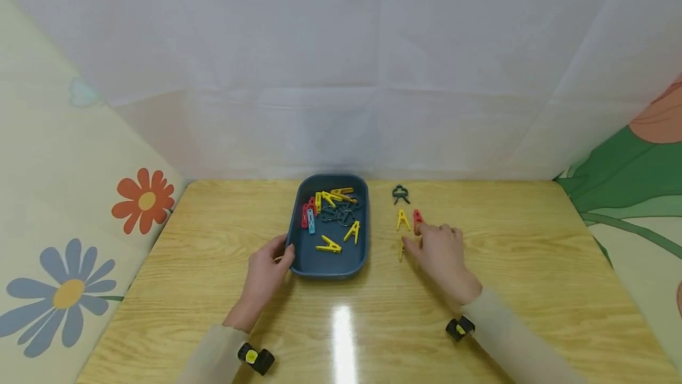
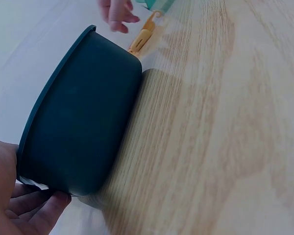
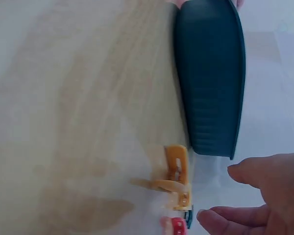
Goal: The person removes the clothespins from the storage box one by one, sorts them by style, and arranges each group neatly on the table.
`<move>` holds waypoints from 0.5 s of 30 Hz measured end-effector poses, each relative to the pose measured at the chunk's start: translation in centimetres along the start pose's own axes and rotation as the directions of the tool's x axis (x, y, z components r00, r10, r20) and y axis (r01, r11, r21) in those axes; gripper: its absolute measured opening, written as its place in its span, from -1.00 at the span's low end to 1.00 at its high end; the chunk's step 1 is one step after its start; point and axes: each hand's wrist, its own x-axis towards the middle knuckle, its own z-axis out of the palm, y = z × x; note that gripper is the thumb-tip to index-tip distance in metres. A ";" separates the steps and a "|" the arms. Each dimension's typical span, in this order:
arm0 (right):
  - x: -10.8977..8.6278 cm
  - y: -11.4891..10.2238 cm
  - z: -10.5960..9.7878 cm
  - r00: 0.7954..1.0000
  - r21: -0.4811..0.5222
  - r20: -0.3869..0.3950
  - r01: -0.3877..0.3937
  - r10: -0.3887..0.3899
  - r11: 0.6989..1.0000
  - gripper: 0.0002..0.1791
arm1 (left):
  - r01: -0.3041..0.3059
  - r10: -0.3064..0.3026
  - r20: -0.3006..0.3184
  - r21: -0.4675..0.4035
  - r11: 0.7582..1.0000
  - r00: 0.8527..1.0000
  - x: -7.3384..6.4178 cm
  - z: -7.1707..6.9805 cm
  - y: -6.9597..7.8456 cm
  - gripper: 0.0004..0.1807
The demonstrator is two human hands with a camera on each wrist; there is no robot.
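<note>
My left hand [image 1: 268, 267] grips the left edge of a dark blue plastic tray [image 1: 330, 275], thumb at the rim and fingers beneath it in the left wrist view. Inside lie yellow clothespins [image 1: 352, 232], red clothespins [image 1: 305, 216], a light blue clothespin [image 1: 311, 221] and dark wire clips [image 1: 341, 212]. Right of the tray, my right hand [image 1: 442, 254] hovers by a red clothespin [image 1: 418, 218] and a yellow clothespin [image 1: 402, 249]. Its thumb and fingers stand apart with nothing between them in the right wrist view. Another yellow clothespin [image 1: 402, 220] stands farther back.
A dark green clip [image 1: 401, 194] sits behind the loose clothespins on the wood-grain table [image 1: 224, 218]. White cloth [image 1: 282, 129] hangs along the table's back edge. Flower-printed panels [image 1: 69, 194] flank both sides.
</note>
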 end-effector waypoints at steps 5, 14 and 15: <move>1.5 -0.3 -1.3 0.999 0.024 -0.012 0.051 -0.050 0.998 -0.74 | 0.004 -0.004 0.009 -0.006 1.000 1.000 0.0 -0.1 0.0 -0.55; 4.9 -2.0 -2.9 0.981 0.020 -0.035 0.189 -0.189 0.982 -0.77 | -0.002 0.002 -0.006 0.004 1.000 1.000 -0.1 0.0 0.0 -0.56; 5.2 -2.3 -3.1 0.981 0.025 -0.022 0.193 -0.192 0.981 -0.76 | -0.002 0.002 -0.007 0.007 1.000 1.000 0.0 0.0 0.0 -0.56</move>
